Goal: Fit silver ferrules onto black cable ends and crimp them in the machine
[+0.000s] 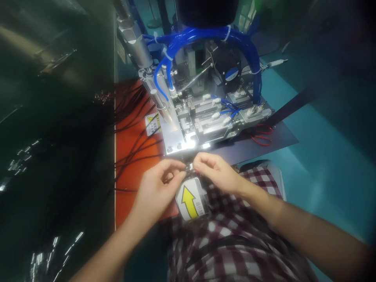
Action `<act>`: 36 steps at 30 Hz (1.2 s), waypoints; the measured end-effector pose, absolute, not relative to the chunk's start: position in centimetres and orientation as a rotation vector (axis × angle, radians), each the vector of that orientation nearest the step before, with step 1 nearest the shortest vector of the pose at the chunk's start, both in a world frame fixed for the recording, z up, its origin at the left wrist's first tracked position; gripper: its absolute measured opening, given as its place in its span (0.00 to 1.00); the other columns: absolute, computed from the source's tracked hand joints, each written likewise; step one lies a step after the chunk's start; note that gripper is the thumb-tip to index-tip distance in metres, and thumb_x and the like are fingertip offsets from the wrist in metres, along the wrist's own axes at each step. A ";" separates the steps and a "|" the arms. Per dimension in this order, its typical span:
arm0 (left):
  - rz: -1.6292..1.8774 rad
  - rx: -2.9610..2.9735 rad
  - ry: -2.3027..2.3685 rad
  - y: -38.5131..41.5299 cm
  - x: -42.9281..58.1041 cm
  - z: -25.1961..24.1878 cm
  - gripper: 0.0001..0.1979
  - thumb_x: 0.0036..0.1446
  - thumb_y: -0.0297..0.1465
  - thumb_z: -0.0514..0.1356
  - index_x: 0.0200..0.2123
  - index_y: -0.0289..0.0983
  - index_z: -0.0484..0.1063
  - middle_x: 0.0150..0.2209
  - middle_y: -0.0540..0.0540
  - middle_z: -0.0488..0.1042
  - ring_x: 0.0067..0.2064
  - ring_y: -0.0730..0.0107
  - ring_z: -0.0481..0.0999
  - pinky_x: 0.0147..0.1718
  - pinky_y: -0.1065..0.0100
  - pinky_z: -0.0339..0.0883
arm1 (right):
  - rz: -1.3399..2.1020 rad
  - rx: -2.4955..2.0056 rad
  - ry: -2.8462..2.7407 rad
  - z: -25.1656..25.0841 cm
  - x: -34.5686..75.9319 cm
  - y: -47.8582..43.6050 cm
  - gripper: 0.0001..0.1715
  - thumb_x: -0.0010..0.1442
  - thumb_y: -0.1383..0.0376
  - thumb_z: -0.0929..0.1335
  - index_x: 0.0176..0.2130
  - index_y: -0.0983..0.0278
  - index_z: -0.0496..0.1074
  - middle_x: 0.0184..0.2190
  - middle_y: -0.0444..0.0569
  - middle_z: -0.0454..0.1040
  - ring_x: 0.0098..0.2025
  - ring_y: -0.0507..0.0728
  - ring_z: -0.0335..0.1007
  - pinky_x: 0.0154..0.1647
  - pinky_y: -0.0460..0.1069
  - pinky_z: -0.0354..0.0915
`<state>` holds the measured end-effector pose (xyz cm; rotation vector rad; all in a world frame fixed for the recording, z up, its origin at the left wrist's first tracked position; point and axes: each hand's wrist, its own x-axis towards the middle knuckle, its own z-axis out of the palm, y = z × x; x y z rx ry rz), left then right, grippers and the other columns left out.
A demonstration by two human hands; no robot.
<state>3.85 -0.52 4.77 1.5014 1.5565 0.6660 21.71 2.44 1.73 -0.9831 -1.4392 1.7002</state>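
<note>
With your left hand (157, 182) and right hand (219, 172) both pinching the small part (190, 167) just in front of the machine (207, 135), a loosened or uneven grip could let it drop below the machine's near edge.

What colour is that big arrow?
The arrow is yellow with a dark outline, seen in the head view.

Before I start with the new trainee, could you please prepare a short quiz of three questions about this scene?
1. True or false: the bare left hand and bare right hand are both at a small, shiny part.
2. Which colour is the big printed arrow on the white label? A: red; B: yellow; C: blue.
3. Which hand is nearer the thin black cables across the orange surface?

Key: 1. true; 2. B; 3. the bare left hand.
</note>
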 end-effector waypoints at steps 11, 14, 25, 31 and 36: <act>0.746 2.217 1.383 -0.8 2.3 3.0 0.13 0.61 0.23 0.54 0.45 0.37 0.74 0.39 0.45 0.70 0.39 0.70 0.72 0.35 0.73 0.66 | 1.647 -1.092 -1.321 0.5 20.9 2.1 0.14 0.62 0.66 0.63 0.25 0.64 0.62 0.23 0.40 0.60 0.27 0.50 0.56 0.30 0.46 0.56; 0.711 2.334 1.334 -0.6 2.1 2.7 0.13 0.61 0.24 0.53 0.46 0.35 0.74 0.38 0.44 0.69 0.37 0.70 0.71 0.33 0.72 0.67 | 1.637 -1.134 -1.297 0.1 20.8 2.0 0.14 0.62 0.65 0.63 0.25 0.64 0.63 0.23 0.39 0.59 0.27 0.50 0.54 0.29 0.46 0.56; 0.629 2.579 1.305 -0.3 1.6 2.0 0.17 0.60 0.21 0.51 0.49 0.34 0.74 0.34 0.44 0.67 0.32 0.69 0.70 0.26 0.71 0.67 | 1.701 -1.094 -1.234 -1.2 20.8 2.3 0.14 0.61 0.63 0.64 0.25 0.64 0.64 0.23 0.40 0.62 0.27 0.49 0.56 0.29 0.46 0.57; 0.579 2.653 1.316 -0.3 1.2 1.8 0.18 0.62 0.23 0.49 0.51 0.38 0.72 0.33 0.45 0.67 0.30 0.69 0.69 0.24 0.71 0.65 | 1.651 -1.102 -1.255 -1.0 20.7 2.3 0.14 0.61 0.63 0.64 0.24 0.64 0.63 0.23 0.41 0.62 0.27 0.50 0.57 0.30 0.47 0.58; 0.487 2.807 1.299 -0.2 1.4 2.1 0.18 0.62 0.22 0.47 0.50 0.35 0.72 0.30 0.44 0.67 0.27 0.68 0.68 0.21 0.70 0.64 | 1.610 -1.132 -1.270 -1.0 20.5 2.2 0.14 0.61 0.62 0.64 0.25 0.64 0.63 0.23 0.41 0.62 0.27 0.51 0.56 0.29 0.47 0.58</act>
